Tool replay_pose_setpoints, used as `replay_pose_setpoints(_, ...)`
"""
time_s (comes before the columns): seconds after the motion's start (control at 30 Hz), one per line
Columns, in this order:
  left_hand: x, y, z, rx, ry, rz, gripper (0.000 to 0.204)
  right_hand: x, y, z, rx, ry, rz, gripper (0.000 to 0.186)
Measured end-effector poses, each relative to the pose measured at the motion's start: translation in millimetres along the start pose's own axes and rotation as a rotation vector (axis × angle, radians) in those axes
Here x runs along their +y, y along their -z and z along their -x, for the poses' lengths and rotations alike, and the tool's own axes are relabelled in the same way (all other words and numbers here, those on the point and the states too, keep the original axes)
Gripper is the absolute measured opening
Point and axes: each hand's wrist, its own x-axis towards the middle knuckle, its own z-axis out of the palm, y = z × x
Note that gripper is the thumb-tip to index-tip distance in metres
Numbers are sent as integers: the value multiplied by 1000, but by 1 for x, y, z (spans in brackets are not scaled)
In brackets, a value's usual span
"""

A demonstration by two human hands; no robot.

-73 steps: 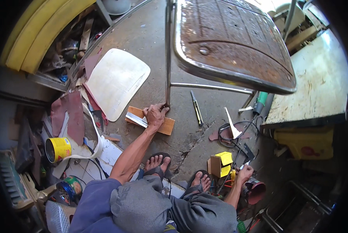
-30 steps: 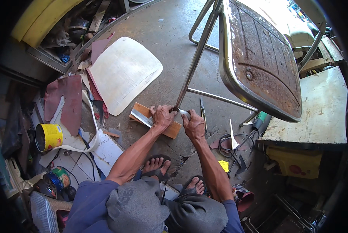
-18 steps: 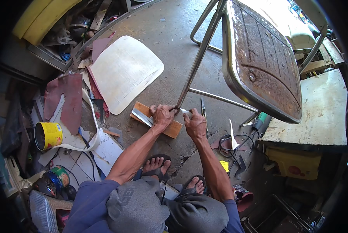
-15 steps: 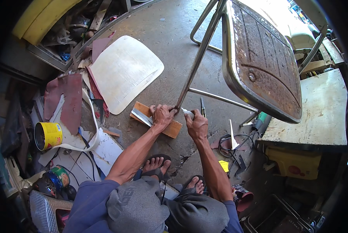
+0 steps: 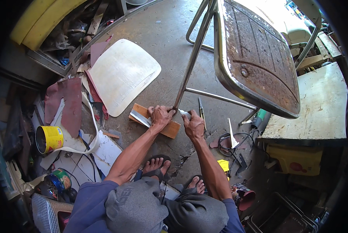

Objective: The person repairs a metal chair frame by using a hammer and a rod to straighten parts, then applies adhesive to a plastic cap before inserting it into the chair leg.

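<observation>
A metal folding chair with a rusty seat pan (image 5: 255,58) stands tilted in front of me. My left hand (image 5: 161,117) is closed round the foot end of its tubular leg (image 5: 188,73), just over a wooden block (image 5: 170,129). A strip of silvery metal (image 5: 140,118) lies across that block, under my left wrist. In my right hand (image 5: 193,126) is a small white squeeze bottle (image 5: 184,113), its nozzle pointing at the leg's end. My fingers hide most of the bottle and the tip of the leg.
Beyond my right hand lies a thin pointed tool (image 5: 202,112). A white seat board (image 5: 123,77) rests at the left, near a yellow can (image 5: 49,139) and torn red upholstery (image 5: 67,101). At the right are a black cord (image 5: 224,145), a green power tool (image 5: 261,116) and a worn board (image 5: 309,108).
The whole view has shifted slightly, with the chair appearing a little further left and lower. Both hands keep their holds at the leg's end.
</observation>
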Motion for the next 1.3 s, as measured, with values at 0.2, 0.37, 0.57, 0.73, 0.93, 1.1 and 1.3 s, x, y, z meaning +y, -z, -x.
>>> replay_pose_setpoints(0.2, 2, 1, 1, -17, 8, -2, 36, 4, 0, -1, 6, 22, 16, 28)
replay_pose_setpoints(0.37, 0, 1, -2, -17, 19, -6, 37, 2, -3, 4, 2, -11, -2, 28)
replay_pose_setpoints(0.57, 0, 12, -8, -59, 26, 16, 38, 9, -7, 8, 28, 5, -44, 30)
replay_pose_setpoints(0.73, -12, 15, -4, 148, 27, 102, 35, 8, 25, 53, -34, -331, -488, 36)
replay_pose_setpoints(0.93, 17, 8, 30, 251, -116, 202, 28, 87, 72, 154, 200, -491, -990, 32)
replay_pose_setpoints(1.1, 92, 13, 59, 292, -280, 251, 25, 161, 141, 218, 669, -518, -884, 33)
replay_pose_setpoints(1.3, 142, 27, 59, 217, -394, 277, 26, 263, 181, 245, 848, -614, -249, 30)
